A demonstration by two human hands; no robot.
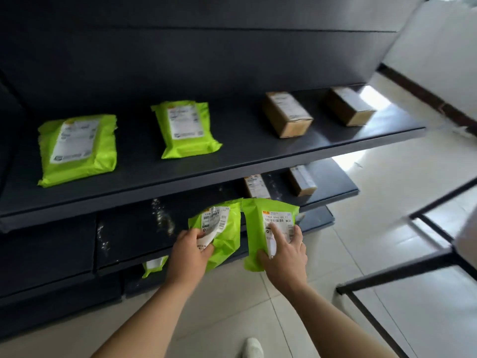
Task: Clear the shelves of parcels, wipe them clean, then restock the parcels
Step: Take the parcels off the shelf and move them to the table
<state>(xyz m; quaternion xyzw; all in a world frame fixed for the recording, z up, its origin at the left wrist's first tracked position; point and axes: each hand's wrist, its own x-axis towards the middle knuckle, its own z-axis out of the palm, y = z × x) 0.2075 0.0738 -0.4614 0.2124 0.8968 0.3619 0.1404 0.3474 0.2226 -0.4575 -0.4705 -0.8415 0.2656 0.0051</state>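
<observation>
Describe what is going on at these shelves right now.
A person's left hand grips one lime-green plastic mailer parcel and the right hand grips a second lime-green mailer, both held before the dark middle shelf. The dark upper shelf carries two more green mailers and two brown cardboard boxes; two small boxes sit on the middle shelf.

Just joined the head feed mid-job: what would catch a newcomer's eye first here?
Two bright green mailers up front: one gripped by the left hand, one by the right hand, before the lower shelf. Above, the dark upper shelf carries two more green bags at left and two cardboard boxes at right.
</observation>
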